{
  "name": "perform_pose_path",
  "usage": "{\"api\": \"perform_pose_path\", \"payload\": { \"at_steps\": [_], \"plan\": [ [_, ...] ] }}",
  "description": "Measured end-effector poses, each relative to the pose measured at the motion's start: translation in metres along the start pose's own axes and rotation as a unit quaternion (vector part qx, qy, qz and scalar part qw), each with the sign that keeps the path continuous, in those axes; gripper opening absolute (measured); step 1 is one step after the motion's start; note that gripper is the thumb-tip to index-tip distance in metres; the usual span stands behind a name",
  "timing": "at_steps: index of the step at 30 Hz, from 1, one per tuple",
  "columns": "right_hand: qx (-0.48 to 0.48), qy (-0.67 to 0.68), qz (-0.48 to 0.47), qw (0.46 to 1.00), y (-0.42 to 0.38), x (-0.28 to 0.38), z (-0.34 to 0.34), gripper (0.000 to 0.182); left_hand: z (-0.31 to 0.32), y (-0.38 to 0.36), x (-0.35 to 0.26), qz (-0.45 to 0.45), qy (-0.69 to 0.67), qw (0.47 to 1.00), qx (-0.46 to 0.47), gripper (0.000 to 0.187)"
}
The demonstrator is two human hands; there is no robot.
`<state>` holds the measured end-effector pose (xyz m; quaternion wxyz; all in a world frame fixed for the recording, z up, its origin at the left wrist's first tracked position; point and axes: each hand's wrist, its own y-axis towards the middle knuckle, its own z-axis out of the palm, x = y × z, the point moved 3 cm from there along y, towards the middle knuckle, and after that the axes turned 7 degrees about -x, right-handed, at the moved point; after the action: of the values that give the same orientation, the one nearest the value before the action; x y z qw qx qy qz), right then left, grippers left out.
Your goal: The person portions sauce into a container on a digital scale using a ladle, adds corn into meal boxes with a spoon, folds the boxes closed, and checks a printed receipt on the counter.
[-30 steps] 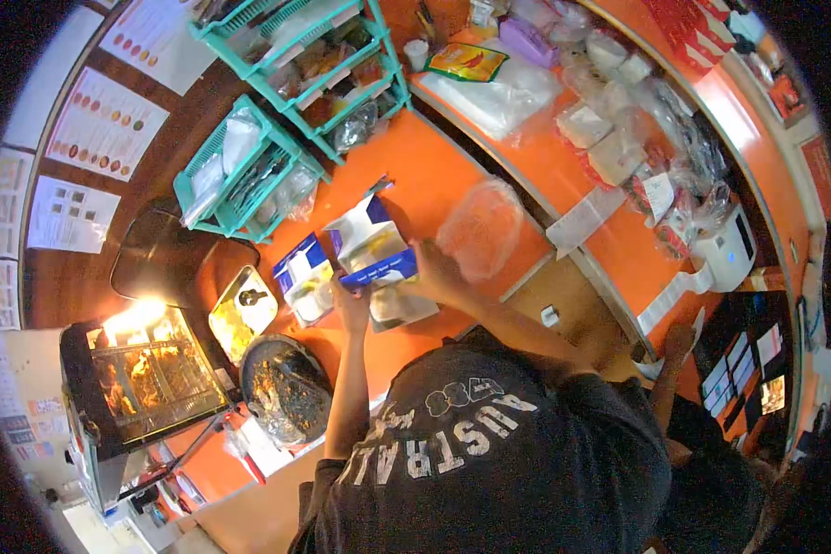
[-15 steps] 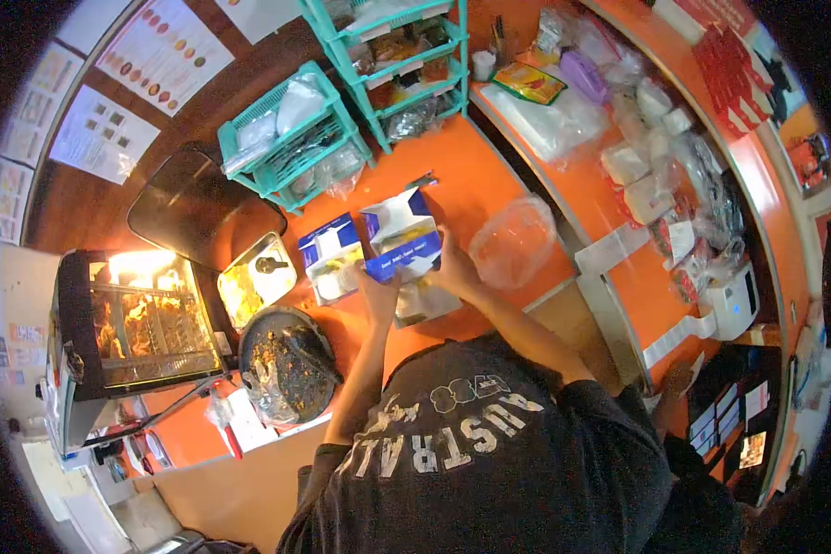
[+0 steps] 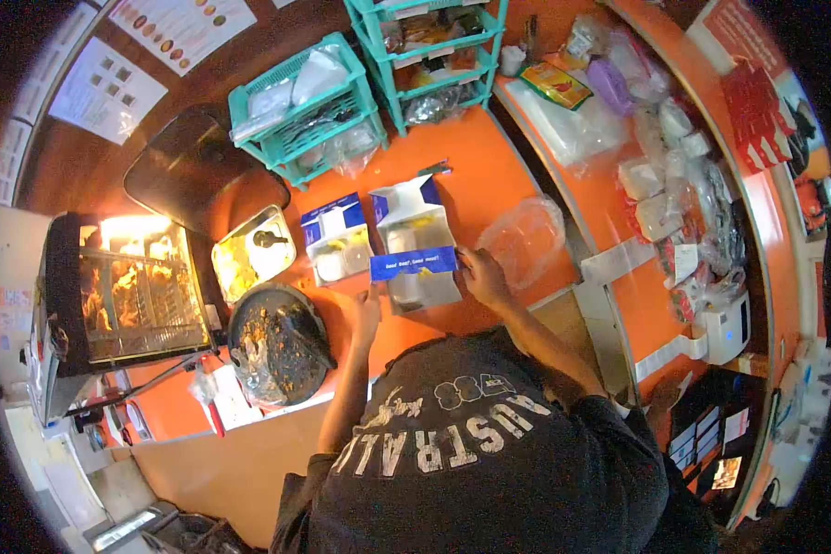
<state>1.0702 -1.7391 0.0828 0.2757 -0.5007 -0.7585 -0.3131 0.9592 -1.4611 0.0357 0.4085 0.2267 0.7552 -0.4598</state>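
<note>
A blue-and-white cardboard food box (image 3: 399, 208) stands open on the orange counter, with a pale rounded item and some yellow food inside. Across its near part runs a blue printed flap (image 3: 414, 265). My left hand (image 3: 367, 312) is closed at the flap's left end, its fingertips partly hidden. At the other end, my right hand (image 3: 486, 277) pinches the flap's right edge. Just left of this box, a second box of the same kind (image 3: 334, 222) also stands open, with pale items in it.
Left of the boxes are a metal tray of yellow food (image 3: 242, 279), a black pan with crumbs (image 3: 282, 365) and a lit food warmer (image 3: 51, 319). Teal baskets (image 3: 277, 152) stand behind. A clear plastic bag (image 3: 537, 245) lies to the right, near another person's hand (image 3: 665, 392).
The blue flap, tilted over the box before, now lies level across its near part and shows more of the contents. My hands have moved apart and slightly down, to its two ends.
</note>
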Motion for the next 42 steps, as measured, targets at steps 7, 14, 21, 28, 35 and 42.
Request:
{"api": "perform_pose_path", "payload": {
  "at_steps": [7, 14, 21, 28, 35, 42],
  "plan": [
    [-0.014, -0.063, -0.022, 0.998, -0.005, -0.003, 0.009, 0.044, 0.021, -0.033, -0.05, -0.209, -0.575, 0.773, 0.168, 0.013],
    [-0.052, -0.067, 0.022, 0.996, -0.007, 0.025, -0.005, 0.029, 0.022, -0.015, -0.046, -0.277, -0.613, 0.717, 0.183, 0.04],
    [0.138, -0.032, -0.065, 0.988, -0.049, 0.034, 0.038, 0.029, 0.027, -0.014, -0.045, -0.261, -0.569, 0.772, 0.112, 0.038],
    [0.207, -0.045, -0.028, 0.977, -0.031, -0.005, 0.092, 0.023, 0.028, -0.004, -0.056, -0.266, -0.489, 0.822, 0.116, 0.033],
    [0.233, -0.075, -0.016, 0.969, -0.011, 0.0, 0.091, 0.027, 0.012, 0.017, -0.058, -0.274, -0.415, 0.848, 0.184, 0.032],
    [0.122, -0.075, 0.024, 0.989, -0.035, 0.011, 0.083, 0.025, 0.012, 0.018, -0.065, -0.275, -0.399, 0.86, 0.161, 0.027]
  ]
}}
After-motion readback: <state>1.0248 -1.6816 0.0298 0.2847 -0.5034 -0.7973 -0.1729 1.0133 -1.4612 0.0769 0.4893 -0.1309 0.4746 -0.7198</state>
